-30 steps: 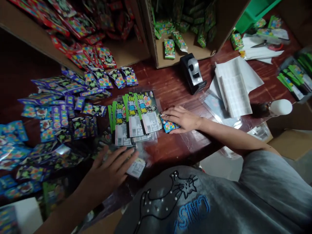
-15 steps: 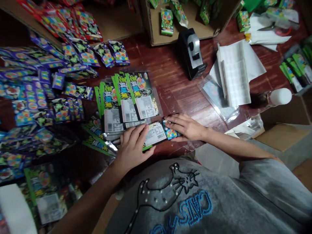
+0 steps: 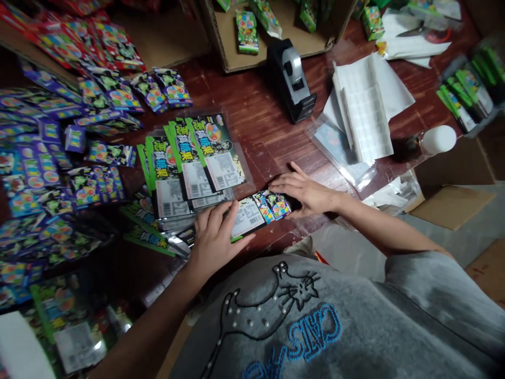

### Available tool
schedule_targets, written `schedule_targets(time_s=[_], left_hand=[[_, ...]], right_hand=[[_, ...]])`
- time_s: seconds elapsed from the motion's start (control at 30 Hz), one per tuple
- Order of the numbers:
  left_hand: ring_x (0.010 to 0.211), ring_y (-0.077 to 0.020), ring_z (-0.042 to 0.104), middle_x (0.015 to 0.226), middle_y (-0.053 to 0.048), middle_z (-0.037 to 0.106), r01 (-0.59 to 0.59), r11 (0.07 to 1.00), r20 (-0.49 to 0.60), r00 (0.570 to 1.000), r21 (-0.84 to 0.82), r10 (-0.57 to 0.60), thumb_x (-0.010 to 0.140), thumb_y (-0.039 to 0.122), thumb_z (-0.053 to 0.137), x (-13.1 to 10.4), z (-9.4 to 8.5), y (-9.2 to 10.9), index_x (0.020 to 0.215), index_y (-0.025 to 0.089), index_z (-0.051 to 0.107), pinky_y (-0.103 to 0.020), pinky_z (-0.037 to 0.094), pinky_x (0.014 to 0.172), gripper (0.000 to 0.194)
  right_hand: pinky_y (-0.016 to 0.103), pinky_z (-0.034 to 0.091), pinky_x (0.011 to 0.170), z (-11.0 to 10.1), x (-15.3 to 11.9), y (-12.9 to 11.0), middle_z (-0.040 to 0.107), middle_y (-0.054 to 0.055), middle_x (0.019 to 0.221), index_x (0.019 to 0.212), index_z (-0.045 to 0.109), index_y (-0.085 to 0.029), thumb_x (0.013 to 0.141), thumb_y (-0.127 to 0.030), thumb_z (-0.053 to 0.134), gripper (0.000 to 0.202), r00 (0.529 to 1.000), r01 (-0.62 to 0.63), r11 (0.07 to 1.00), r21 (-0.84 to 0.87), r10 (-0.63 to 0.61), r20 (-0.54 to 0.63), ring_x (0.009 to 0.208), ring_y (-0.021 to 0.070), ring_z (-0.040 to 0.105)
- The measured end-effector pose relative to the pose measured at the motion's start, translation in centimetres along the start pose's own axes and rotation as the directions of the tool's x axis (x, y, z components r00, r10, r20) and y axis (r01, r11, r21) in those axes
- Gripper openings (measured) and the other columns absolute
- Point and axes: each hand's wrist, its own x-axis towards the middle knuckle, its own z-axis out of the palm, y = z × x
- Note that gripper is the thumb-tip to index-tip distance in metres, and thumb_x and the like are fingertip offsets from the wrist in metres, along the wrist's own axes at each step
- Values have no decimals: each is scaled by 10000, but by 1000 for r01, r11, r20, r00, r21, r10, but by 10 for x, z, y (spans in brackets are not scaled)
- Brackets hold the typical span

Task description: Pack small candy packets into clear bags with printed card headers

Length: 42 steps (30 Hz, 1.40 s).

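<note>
My left hand point(image 3: 215, 234) lies with fingers stretched out on a black and green candy packet point(image 3: 248, 217) with a white label, at the table's front edge. At that packet's right end are small colourful candy boxes point(image 3: 277, 205), patterned in blue, white and black. My right hand point(image 3: 305, 192) is curled round their right end, thumb on the near side and fingers on the far side; its palm hides part of them. Just beyond my left hand, overlapping packets point(image 3: 216, 152) of the same black and green kind lie in a stack, labels up.
Purple candy boxes point(image 3: 106, 95) are heaped at left, with red packets point(image 3: 118, 45) behind. A cardboard box point(image 3: 276, 60) with green boxes stands at the back. A tape dispenser point(image 3: 294, 79), white sheets point(image 3: 366, 105), a white-capped bottle point(image 3: 437, 139) and scissors point(image 3: 434, 35) lie to the right.
The view has shifted, so the table things appear further left. My right hand has moved right along the packet's end, uncovering more of the small boxes. My left hand stays on the packet.
</note>
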Motion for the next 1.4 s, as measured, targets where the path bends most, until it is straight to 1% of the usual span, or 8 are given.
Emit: schedule_targets(time_s=[0.33, 0.47, 0.7, 0.8, 0.9, 1.03, 1.17, 1.4], left_hand=[[1355, -404, 557, 1494, -217, 585, 3, 996, -71, 997, -93, -10, 953, 491, 770, 4, 0, 17, 1700, 214, 318, -554, 435, 1181, 916], [1335, -401, 568, 1480, -220, 602, 15, 998, -88, 996, -60, -20, 952, 498, 772, 8, -3, 23, 1701, 206, 308, -550, 456, 1156, 928], [1300, -401, 620, 1499, -202, 664, 5, 997, -39, 999, 80, -2, 912, 527, 812, 18, -18, 14, 1575, 199, 533, -556, 451, 1083, 791], [1384, -425, 577, 1560, -195, 625, -68, 988, -74, 994, 136, 79, 958, 555, 740, 49, -42, -24, 1500, 215, 618, -589, 436, 1124, 652], [1429, -460, 530, 1575, -212, 599, 2, 976, -135, 990, 220, 28, 1034, 496, 604, 119, -73, -88, 1499, 184, 631, -628, 421, 1160, 561], [1546, -491, 396, 1674, -309, 435, 161, 948, -92, 986, 274, -141, 954, 435, 626, 240, -114, -175, 1630, 47, 450, -626, 342, 1249, 799], [1556, -485, 381, 1691, -326, 406, 180, 880, 187, 940, 439, -286, 759, 382, 787, 321, -142, -233, 1683, 20, 317, -567, 360, 1237, 1098], [1476, -531, 475, 1617, -345, 507, 201, 871, 274, 897, 448, -348, 581, 363, 914, 350, -139, -266, 1615, 68, 464, -623, 406, 1183, 1166]], right_hand=[[665, -8, 1380, 9, 17, -7, 605, 134, 1609, 1673, 450, -296, 881, -669, 841, 958, 1000, 2, 994, 113, 0, -14, 1524, 325, 538], [683, 53, 1380, 15, 14, -23, 486, 169, 1710, 1701, 398, -264, 939, -618, 803, 933, 999, -48, 999, 7, 48, -9, 1641, 343, 394], [820, 151, 1303, 11, 27, -16, 397, 228, 1746, 1523, 623, -234, 867, -693, 831, 827, 997, -30, 986, -165, 19, -69, 1646, 449, 346], [761, 240, 1317, -35, 72, 19, 465, 224, 1703, 1588, 536, -225, 945, -697, 744, 824, 969, -91, 968, -233, 33, -245, 1614, 397, 416], [649, 355, 1308, -112, 140, 76, 479, 264, 1671, 1583, 523, -128, 977, -597, 750, 799, 910, -230, 911, -343, 75, -409, 1585, 394, 440], [804, 265, 1271, -195, 236, 147, 375, 284, 1735, 1692, 363, -121, 720, -451, 992, 1204, 893, -451, 757, -473, 385, -235, 1613, 519, 338], [869, 253, 1225, -211, 297, 181, 623, 227, 1534, 1583, 536, -156, 586, -466, 1039, 1159, 813, -465, 647, -604, 583, -2, 1521, 548, 458], [823, 120, 1309, -215, 270, 165, 648, 238, 1399, 1470, 586, -59, 692, -510, 952, 971, 924, -377, 705, -601, 336, -185, 1413, 545, 530]])
